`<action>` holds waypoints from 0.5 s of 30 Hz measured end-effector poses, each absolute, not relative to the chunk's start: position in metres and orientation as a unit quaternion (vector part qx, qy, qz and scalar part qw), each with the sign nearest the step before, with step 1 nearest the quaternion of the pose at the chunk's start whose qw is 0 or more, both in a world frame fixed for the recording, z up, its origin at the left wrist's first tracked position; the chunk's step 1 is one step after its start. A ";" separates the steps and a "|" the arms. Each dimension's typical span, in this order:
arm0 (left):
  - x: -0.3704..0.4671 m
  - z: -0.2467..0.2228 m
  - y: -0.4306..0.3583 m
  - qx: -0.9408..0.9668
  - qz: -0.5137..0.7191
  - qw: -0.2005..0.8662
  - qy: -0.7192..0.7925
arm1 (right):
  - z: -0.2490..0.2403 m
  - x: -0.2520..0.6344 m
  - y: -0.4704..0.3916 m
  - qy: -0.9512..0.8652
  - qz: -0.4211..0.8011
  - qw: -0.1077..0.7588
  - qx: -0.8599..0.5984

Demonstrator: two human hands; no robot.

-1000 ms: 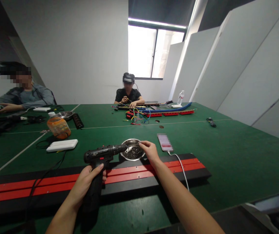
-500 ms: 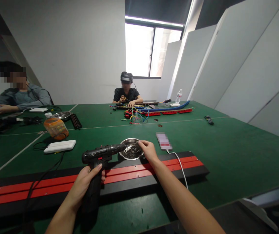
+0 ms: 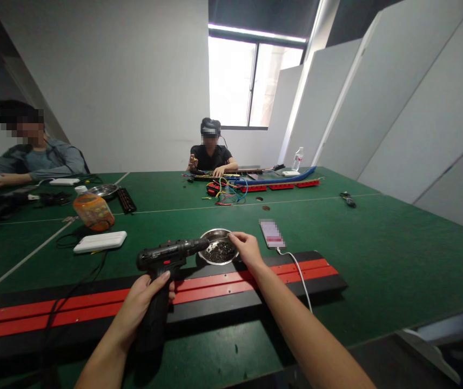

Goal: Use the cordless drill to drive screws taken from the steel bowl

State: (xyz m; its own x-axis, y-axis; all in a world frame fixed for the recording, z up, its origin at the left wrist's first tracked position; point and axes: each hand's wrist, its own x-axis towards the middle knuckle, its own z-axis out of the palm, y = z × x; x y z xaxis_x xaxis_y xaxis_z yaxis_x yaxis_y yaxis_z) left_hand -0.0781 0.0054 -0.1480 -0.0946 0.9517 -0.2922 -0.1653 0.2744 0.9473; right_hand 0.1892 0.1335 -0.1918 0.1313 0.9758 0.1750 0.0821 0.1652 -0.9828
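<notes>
My left hand [image 3: 148, 292] is wrapped round the handle of a black power drill [image 3: 172, 253], which points to the right. A thin bit [image 3: 217, 240] reaches from its chuck over a round metal bowl [image 3: 215, 232] of small dark screws [image 3: 220, 252]. At the bit's tip, the fingers of my right hand [image 3: 247, 251] are pinched together; whatever lies between them is too small to make out. Beneath both hands runs a long black bar with red strips [image 3: 207, 290], small screws set along it.
A phone [image 3: 272, 234] with a white cable lies right of the bowl. On the left are a white power bank [image 3: 100, 242] and an orange bottle [image 3: 93, 209]. Across the green table [image 3: 377, 254], one person [image 3: 210, 156] works beside coloured wires; another person [image 3: 39, 159] sits at left.
My hands, the drill and the bowl stay practically where they were. Across the table, the person's raised hand has moved slightly up and to the left.
</notes>
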 end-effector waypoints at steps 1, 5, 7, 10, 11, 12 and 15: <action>-0.078 -0.148 0.005 0.353 0.487 0.573 0.557 | -0.191 0.189 0.133 -0.522 0.404 0.557 -0.505; -0.079 -0.147 0.005 0.353 0.486 0.577 0.554 | -0.190 0.188 0.132 -0.512 0.416 0.562 -0.499; -0.080 -0.148 0.004 0.355 0.483 0.581 0.550 | -0.189 0.188 0.131 -0.511 0.420 0.562 -0.496; -0.081 -0.149 0.005 0.357 0.479 0.583 0.551 | -0.189 0.188 0.131 -0.512 0.420 0.562 -0.496; -0.081 -0.149 0.005 0.356 0.480 0.582 0.552 | -0.188 0.188 0.131 -0.511 0.420 0.562 -0.496; -0.080 -0.150 0.005 0.356 0.482 0.580 0.552 | -0.188 0.188 0.131 -0.510 0.419 0.563 -0.497; -0.080 -0.151 0.005 0.351 0.492 0.578 0.549 | -0.185 0.189 0.130 -0.510 0.418 0.566 -0.495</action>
State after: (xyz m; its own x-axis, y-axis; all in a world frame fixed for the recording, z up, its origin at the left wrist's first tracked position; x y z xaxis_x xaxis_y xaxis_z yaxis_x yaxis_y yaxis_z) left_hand -0.0804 0.0049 -0.1508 -0.0861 0.9537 -0.2881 -0.1827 0.2692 0.9456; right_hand 0.1891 0.1296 -0.1852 0.1307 0.9779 0.1630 0.0304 0.1604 -0.9866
